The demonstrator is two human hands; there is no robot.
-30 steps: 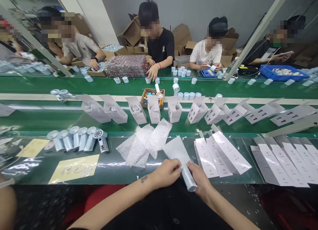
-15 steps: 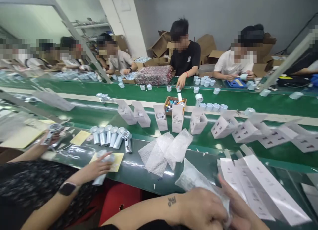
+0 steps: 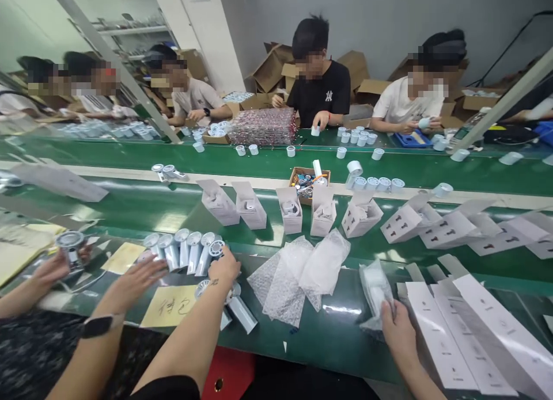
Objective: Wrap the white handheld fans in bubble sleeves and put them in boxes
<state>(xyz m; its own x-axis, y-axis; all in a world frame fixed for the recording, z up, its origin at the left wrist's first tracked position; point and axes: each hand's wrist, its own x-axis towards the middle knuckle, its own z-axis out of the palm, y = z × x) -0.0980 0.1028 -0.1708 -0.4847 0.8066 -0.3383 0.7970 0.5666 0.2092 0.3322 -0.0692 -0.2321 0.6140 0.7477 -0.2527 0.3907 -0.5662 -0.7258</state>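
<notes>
My left hand (image 3: 224, 269) reaches across to the row's right end, its fingers curled on the round head of a light-blue handheld fan (image 3: 215, 248); the hand hides much of the handle. Several similar fans (image 3: 185, 251) lie side by side to its left. Under my left forearm, loose fans (image 3: 242, 313) rest near the table edge, partly covered. My right hand (image 3: 400, 325) grips the lower end of a bubble-wrap bag (image 3: 374, 285) with a pale object inside. Between my hands lie overlapping bubble-wrap bags (image 3: 287, 273).
White cartons (image 3: 444, 331) lean at the right beside my right hand. Open white boxes (image 3: 289, 216) stand along the green belt (image 3: 181, 207). A co-worker's hand (image 3: 138, 279) is close on my left, by a yellow paper (image 3: 166, 308). Other people sit opposite.
My hands have parted: the left has moved from the bag to the fan row, while the right keeps the bag, now laid on the table. The neighbour's loose fan now lies by the yellow paper.
</notes>
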